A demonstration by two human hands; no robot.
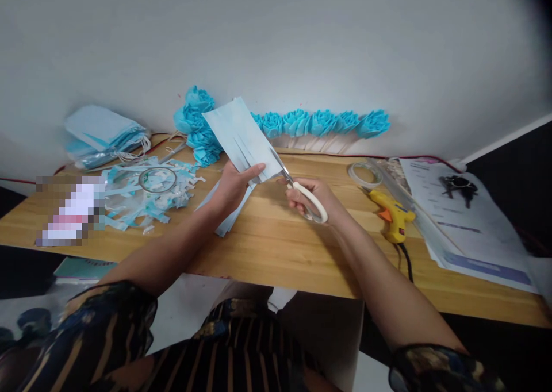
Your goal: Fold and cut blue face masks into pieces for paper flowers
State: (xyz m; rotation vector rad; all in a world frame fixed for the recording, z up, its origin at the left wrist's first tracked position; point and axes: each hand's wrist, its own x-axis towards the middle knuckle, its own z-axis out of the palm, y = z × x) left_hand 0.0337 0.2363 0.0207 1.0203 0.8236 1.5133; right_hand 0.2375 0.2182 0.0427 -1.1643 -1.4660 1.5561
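Pale-blue sheet [248, 142] slants from the left hand [235, 189], thumb [257, 171] across it.

Left hand [235, 188] pinches near the curled right hand [319, 192]

Single head-worn view, forward and down from near the table [284, 254] toward the wall [276, 41]

Six flowers [323, 120] are showing, 12 to 2 o'clock; cluster [196, 125] at 10 overlapping, count unclear. Two tapes [366, 184] lying at 9 and 3. One glue gun [394, 219] sitting at 3. One scissors [312, 196] pointing 10-11.
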